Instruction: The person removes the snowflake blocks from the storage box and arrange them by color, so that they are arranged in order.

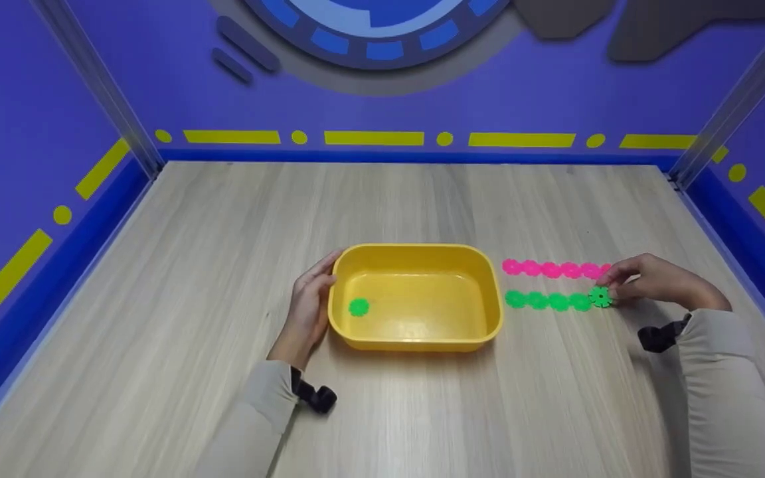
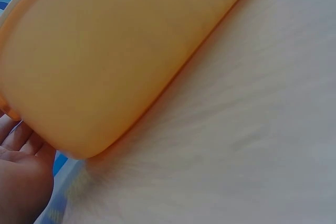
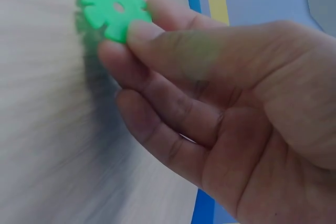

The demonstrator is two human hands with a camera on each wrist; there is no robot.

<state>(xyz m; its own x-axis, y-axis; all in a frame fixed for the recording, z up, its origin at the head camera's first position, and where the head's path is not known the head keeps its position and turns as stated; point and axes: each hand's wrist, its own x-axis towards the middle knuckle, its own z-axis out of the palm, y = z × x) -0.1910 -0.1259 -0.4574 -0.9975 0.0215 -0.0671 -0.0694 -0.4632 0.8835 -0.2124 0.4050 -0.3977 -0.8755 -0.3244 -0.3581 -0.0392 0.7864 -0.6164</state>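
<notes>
My left hand (image 1: 307, 302) holds the left side of a yellow plastic basin (image 1: 416, 345), its thumb at the rim; in the left wrist view the hand (image 2: 26, 177) shows at the basin's wall (image 2: 115, 66). Inside the basin, toward the left, lies one green flower-shaped disc (image 1: 358, 307). On the right, my right hand (image 1: 655, 282) pinches another green notched disc (image 1: 600, 297) between thumb and fingers. That held disc (image 3: 116, 8) overlaps the right end of a row of green discs (image 1: 548, 301). Above it runs a parallel row of pink discs (image 1: 552, 269), its right end partly behind the fingers.
The wood-grain table (image 1: 236, 232) is enclosed by a blue back wall (image 1: 382, 106) and side walls with yellow dashes. Both disc rows lie just right of the basin. A black wrist camera (image 1: 316, 398) sits on the left sleeve, another (image 1: 660, 337) on the right.
</notes>
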